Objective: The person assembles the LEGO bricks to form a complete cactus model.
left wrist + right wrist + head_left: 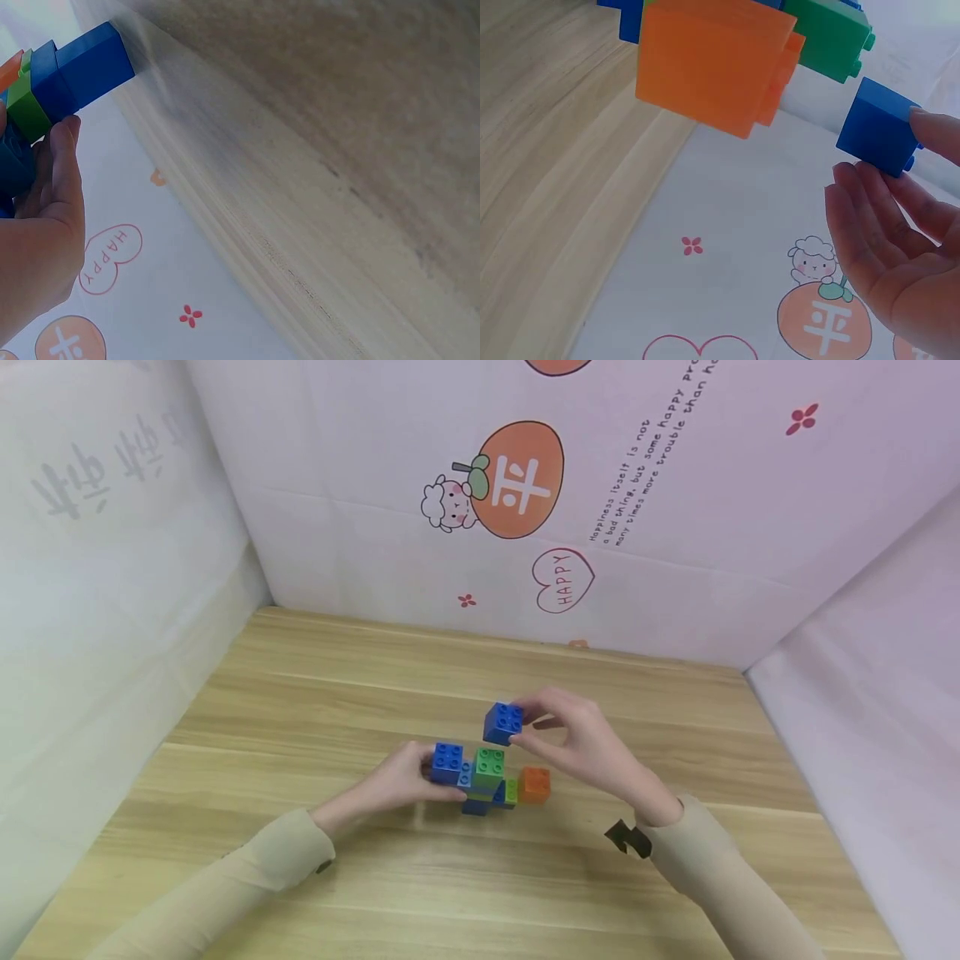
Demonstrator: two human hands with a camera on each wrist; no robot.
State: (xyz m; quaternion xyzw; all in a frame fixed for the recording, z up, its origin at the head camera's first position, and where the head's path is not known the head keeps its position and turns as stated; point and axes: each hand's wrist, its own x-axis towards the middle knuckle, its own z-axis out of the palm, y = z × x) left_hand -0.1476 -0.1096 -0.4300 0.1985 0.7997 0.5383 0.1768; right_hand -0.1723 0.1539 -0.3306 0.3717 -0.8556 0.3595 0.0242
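Observation:
A small structure of joined toy building blocks stands over the wooden table in the head view. It has a blue block (447,763) at its left, a green block (490,765) on top and an orange block (535,785) at its right. My left hand (408,777) grips the structure's left side, thumb in front. In the left wrist view its fingers (66,161) lie against the blocks. Between thumb and fingers my right hand (581,739) pinches a loose blue block (502,723), studs up, just behind and above the green block. The right wrist view shows this blue block (880,126) apart from the structure.
The wooden table (300,693) reaches back to a white printed cloth wall (375,527). More white cloth walls (97,568) rise at the left and the right.

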